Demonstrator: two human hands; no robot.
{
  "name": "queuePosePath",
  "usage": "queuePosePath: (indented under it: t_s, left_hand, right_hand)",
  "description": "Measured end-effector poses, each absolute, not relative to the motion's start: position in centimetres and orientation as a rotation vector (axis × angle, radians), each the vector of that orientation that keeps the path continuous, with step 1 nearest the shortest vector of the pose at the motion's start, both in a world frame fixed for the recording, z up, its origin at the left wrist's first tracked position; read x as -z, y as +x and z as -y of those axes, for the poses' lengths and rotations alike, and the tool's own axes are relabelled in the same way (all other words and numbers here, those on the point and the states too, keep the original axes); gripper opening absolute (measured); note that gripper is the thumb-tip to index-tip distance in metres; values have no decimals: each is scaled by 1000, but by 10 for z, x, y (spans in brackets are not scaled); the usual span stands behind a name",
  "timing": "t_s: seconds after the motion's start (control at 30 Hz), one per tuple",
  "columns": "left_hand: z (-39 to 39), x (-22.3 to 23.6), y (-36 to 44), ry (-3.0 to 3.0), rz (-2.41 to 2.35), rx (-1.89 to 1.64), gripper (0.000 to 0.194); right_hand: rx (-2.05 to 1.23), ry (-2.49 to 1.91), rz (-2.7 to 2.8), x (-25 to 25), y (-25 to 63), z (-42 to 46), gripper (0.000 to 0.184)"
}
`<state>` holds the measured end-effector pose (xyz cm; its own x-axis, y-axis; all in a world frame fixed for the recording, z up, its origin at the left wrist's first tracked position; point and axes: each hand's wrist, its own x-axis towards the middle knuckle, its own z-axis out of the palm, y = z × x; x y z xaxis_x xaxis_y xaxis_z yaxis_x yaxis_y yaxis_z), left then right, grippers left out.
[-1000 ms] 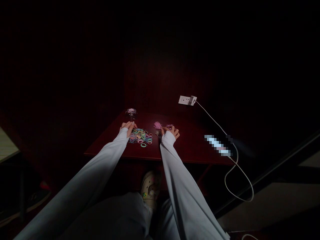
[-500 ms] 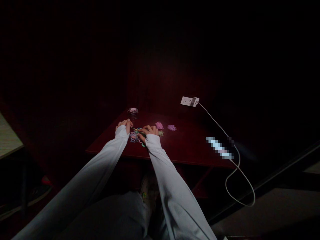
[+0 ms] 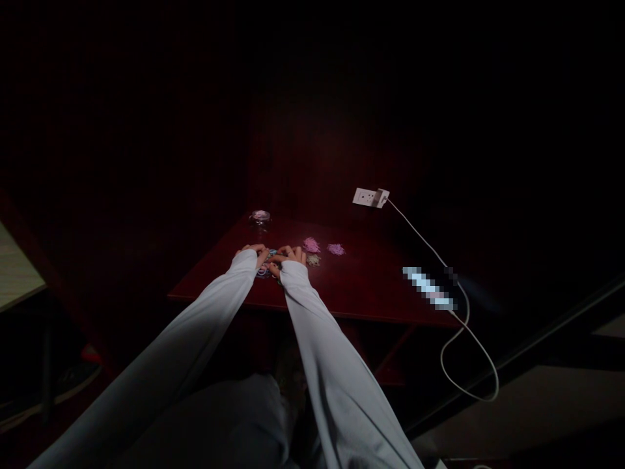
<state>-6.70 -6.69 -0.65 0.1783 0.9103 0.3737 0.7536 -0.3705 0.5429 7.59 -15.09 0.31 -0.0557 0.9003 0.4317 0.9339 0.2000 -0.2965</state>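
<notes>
On a dark red table (image 3: pixel 371 286), my left hand (image 3: pixel 254 253) and my right hand (image 3: pixel 289 255) rest close together over a pile of small coloured elastic rings (image 3: pixel 266 270). Both hands curl down onto the pile and cover most of it. Whether either hand grips a ring is hidden in the dim light. Just right of my right hand lie a pink heap (image 3: pixel 310 245), a lilac heap (image 3: pixel 335 249) and a small pale heap (image 3: pixel 313 260) of rings.
A small clear jar with a pink lid (image 3: pixel 259 219) stands at the table's far left. A wall socket with a white plug (image 3: pixel 371 197) feeds a cable (image 3: pixel 469 339) looping past a blurred-out device (image 3: pixel 430 288) on the right edge. The surroundings are dark.
My right hand left the pink and lilac heaps and moved left onto the coloured pile. Both hands have since drawn together and now cover most of the rings.
</notes>
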Motion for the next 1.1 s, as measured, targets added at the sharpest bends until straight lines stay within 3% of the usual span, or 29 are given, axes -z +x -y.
queuePosePath:
  t_s: [0.53,0.9,1.1]
  left_hand:
    - [67,5,-69,2311,-1548,-1018,20]
    - [76,2,-69,2322,-1444,-937,53]
    - [74,1,-67,2332,-1433,-905,47]
  right_hand:
    - [195,-1687,1912,1,75,144,20]
    - [32,-1688,1644,-6,76,149,23]
    - [39,-1712,1700,-7,74,150,21]
